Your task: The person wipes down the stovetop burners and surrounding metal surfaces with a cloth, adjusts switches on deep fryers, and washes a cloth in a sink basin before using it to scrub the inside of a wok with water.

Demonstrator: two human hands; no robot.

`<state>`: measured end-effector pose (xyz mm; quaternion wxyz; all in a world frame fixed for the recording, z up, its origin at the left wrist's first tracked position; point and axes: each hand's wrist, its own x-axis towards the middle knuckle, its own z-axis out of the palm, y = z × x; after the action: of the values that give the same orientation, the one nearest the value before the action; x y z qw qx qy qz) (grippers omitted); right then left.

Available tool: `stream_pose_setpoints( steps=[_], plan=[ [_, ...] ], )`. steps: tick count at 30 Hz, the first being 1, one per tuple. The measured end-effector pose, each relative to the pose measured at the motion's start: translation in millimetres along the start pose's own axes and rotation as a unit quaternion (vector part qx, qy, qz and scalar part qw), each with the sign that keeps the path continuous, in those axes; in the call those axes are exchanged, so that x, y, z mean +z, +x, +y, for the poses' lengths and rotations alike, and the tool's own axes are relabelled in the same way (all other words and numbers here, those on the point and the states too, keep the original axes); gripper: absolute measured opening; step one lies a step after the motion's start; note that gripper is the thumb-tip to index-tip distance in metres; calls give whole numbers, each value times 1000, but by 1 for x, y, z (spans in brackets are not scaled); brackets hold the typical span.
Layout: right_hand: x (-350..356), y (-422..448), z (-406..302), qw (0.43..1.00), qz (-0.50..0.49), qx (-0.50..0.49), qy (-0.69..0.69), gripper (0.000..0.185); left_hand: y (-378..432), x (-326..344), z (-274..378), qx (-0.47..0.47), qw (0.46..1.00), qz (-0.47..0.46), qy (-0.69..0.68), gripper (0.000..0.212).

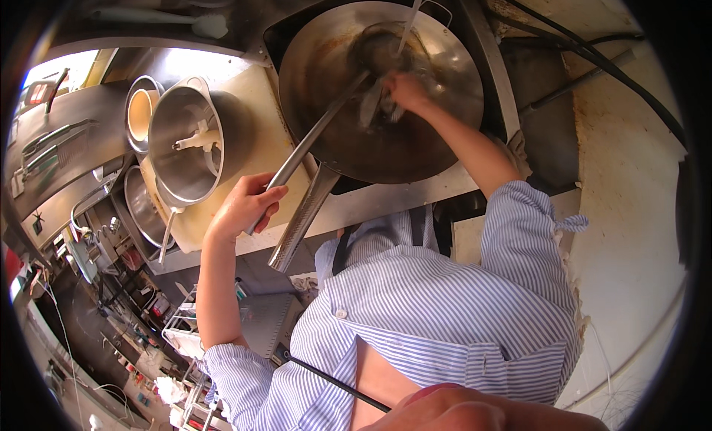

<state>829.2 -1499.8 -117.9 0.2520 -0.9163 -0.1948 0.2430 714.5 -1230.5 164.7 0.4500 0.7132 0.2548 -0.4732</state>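
My left hand [250, 203] grips the long metal handle [317, 136] of a cooking utensil, likely a ladle or turner. The utensil slants into a large steel wok [334, 125] on the stove. Over the wok's middle my right hand [409, 92] is bent down with curled fingers, close to the utensil's far end. A blurred, pale, shiny shape [374, 106] lies by those fingers; whether they hold it is unclear. A thin stream of water [411, 25] falls beside the right hand into shallow water at the wok's bottom. The wok's own hollow handle [303, 220] points towards me.
On the board [253, 108] to the left stands a deep steel pot [186, 181] with a pale utensil inside. Behind it, a cream cup [142, 113] sits in a metal bowl. A steel basin [146, 214] is farther left. Black cables [612, 69] run along the right.
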Motion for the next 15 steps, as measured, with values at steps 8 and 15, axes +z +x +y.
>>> stream_pose_setpoints(
  steps=[8,15],
  plan=[
    [-19,33,22,977,51,-47,-201,26,-4,-4,-5,-10,1000,-14,-9,18],
    [-1,48,19,974,33,-163,-151,40,0,-5,-6,-17,999,-23,-24,18]
  ],
)
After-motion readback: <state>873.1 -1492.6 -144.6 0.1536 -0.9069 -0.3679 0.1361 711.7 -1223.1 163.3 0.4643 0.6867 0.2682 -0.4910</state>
